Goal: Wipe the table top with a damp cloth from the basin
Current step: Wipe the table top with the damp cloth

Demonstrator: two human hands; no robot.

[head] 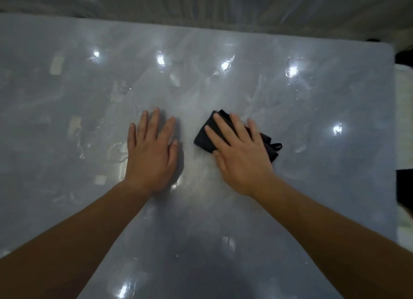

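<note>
View is nearly all table top (312, 198): glossy grey-blue slab w/ pale marble-like veining. Its far edge runs across the upper frame & its right edge down the right side. Surface is v. reflective. Several bright light spots (292, 71) sit in a row across the far half, w/ one more off to the right & another near the bottom edge. Some wet streaks (116, 151) & smears show on the left part, just beside the left hand (152, 155), w/ fainter marks across the far half.

Hands: the left hand lies flat, palm down, on the bare table top, fingers straight & slightly spread, holding nothing. The right hand (241, 157) presses flat on the cloth (204, 140), fingers straight & spread over it, not curled round it.

Cloth is black, folded into a small thick pad, lying on the table top approx. mid-frame, a bit right of centre. It sticks out past the fingertips on the far-left side & past the hand's right side, where a small loop (277, 145) pokes out. The two hands are near each other, not touching.

Beyond the far edge: pale draped sheeting (201, 3), folds blurred. Past the right edge: a dark shape (405, 187) & pale patches, too blurred to ID.
</note>
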